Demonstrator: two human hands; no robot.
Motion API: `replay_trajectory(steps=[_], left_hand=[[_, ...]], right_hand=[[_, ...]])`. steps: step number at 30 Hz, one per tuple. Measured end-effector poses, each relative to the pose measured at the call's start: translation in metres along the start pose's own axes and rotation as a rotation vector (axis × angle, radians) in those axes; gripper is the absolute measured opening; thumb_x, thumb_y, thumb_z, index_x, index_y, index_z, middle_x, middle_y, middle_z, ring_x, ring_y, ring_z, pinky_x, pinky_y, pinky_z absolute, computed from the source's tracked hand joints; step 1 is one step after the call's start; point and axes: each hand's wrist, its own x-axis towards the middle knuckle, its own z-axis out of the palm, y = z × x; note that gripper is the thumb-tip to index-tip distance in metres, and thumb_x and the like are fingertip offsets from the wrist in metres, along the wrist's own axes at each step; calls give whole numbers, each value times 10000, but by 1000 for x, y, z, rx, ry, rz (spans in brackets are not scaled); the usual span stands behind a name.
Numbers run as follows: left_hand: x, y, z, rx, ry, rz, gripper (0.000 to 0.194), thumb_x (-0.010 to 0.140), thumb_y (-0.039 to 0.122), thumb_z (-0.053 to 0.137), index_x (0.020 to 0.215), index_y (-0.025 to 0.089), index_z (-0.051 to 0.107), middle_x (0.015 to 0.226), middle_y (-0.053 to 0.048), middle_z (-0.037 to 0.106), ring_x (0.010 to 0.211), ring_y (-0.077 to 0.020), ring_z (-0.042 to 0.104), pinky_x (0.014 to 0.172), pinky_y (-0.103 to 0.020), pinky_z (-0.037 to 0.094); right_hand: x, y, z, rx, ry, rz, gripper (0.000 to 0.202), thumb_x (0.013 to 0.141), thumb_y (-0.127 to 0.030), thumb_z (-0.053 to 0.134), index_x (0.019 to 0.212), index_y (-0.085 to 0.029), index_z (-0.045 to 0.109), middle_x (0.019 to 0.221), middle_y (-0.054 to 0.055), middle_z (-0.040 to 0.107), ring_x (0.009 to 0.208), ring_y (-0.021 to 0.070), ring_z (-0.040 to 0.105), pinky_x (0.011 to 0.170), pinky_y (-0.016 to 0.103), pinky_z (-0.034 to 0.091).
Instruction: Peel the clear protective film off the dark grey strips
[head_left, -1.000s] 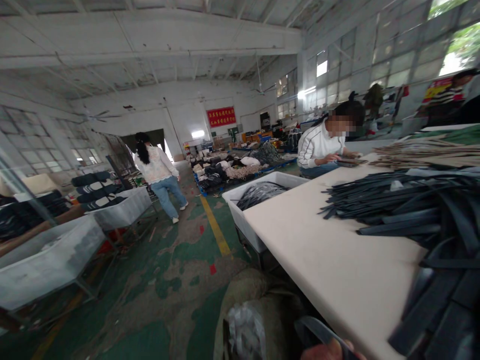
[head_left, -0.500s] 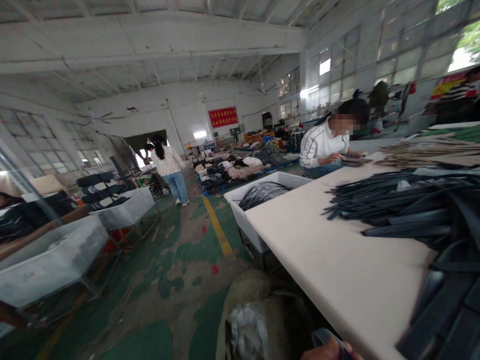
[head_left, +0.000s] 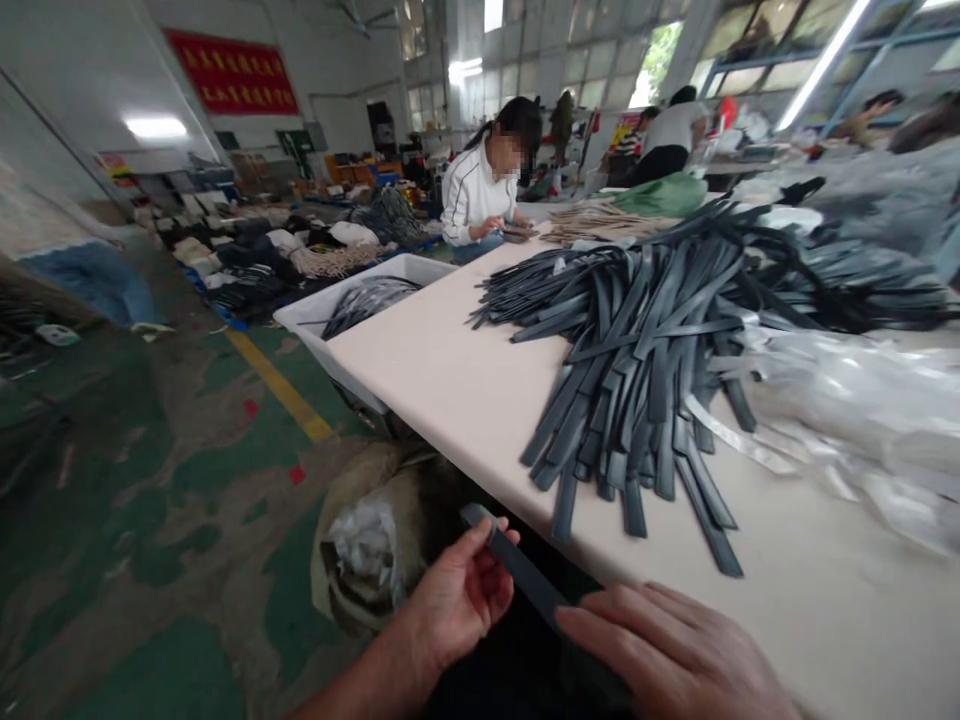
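My left hand [head_left: 457, 597] pinches the near end of a dark grey strap [head_left: 517, 568] below the table's front edge. The strap runs right and down under my right hand [head_left: 675, 655], which lies over its other end with fingers curled on it. A big heap of the same dark straps [head_left: 645, 340] lies on the cream table [head_left: 450, 370] just beyond my hands, fanned toward me.
Clear plastic bags [head_left: 840, 400] lie on the table at right. A tan sack with crumpled plastic [head_left: 367, 545] sits on the floor by my left hand. A white bin of straps [head_left: 352, 305] stands at the table's far corner. A seated person in white [head_left: 476, 190] works beyond.
The view has swung right and down onto the table. Both my hands have come into view holding the strap; before, only a fingertip and the strap's end showed at the bottom edge.
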Motion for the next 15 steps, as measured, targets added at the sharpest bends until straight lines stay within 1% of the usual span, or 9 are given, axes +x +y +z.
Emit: replay_trajectory(steps=[1,3,5,7,8,10,12,13,15], left_hand=[[-1,-2,-1,16,-19,-11,186,907,247,625,996,102,701,829,-73,774,600,-137,695,506,-233,572],[-3,-4,-4,44,-69,-28,186,909,240,622,998,97,699,817,-64,770,632,-135,700,531,-230,573],[-6,-7,-8,72,-133,-33,165,900,224,633,988,102,701,796,-40,764,645,-129,697,552,-228,570],[-8,-9,-12,68,-218,-30,144,886,212,650,983,120,702,824,-27,764,700,-132,701,621,-243,579],[-10,-10,-13,46,-273,-30,135,877,204,657,978,126,701,859,-30,767,755,-142,705,681,-261,584],[-11,-11,-13,-15,-393,-59,162,870,233,661,975,115,696,924,-57,764,869,-177,701,806,-310,574],[-7,-11,-13,-59,-456,-114,272,887,318,635,1005,78,680,944,-98,752,903,-211,694,851,-348,562],[-3,-10,-13,-77,-424,-135,351,896,371,616,1030,51,667,955,-129,745,898,-229,695,837,-359,567],[11,-4,-18,-127,-244,-103,447,898,416,604,1063,2,639,959,-181,733,856,-242,703,782,-347,581]], right_hand=[[6,2,10,16,-30,31,285,1022,-221,381,1061,-233,662,810,27,717,645,140,656,569,241,522],[15,8,33,13,-36,107,296,1008,-185,388,1029,-237,679,879,43,713,713,167,658,617,277,530],[21,14,55,5,-19,140,276,996,-173,428,1023,-245,693,1046,68,705,884,208,664,734,330,546],[25,19,70,63,5,101,263,1009,-191,422,1051,-233,679,1194,87,670,1065,237,626,876,388,528],[27,20,74,123,12,69,263,1024,-213,400,1073,-217,659,1212,93,665,1108,235,608,929,400,508],[31,20,75,264,21,22,277,1049,-276,355,1068,-192,618,1083,89,702,1034,210,632,939,380,500],[33,17,66,362,35,39,294,1057,-322,327,1040,-196,592,932,65,704,889,191,649,858,349,519],[33,14,58,396,42,66,298,1058,-335,317,1031,-207,585,896,55,697,843,183,649,813,329,525],[26,8,36,456,20,101,280,1055,-359,328,1038,-242,581,882,37,698,812,169,658,758,286,532]])
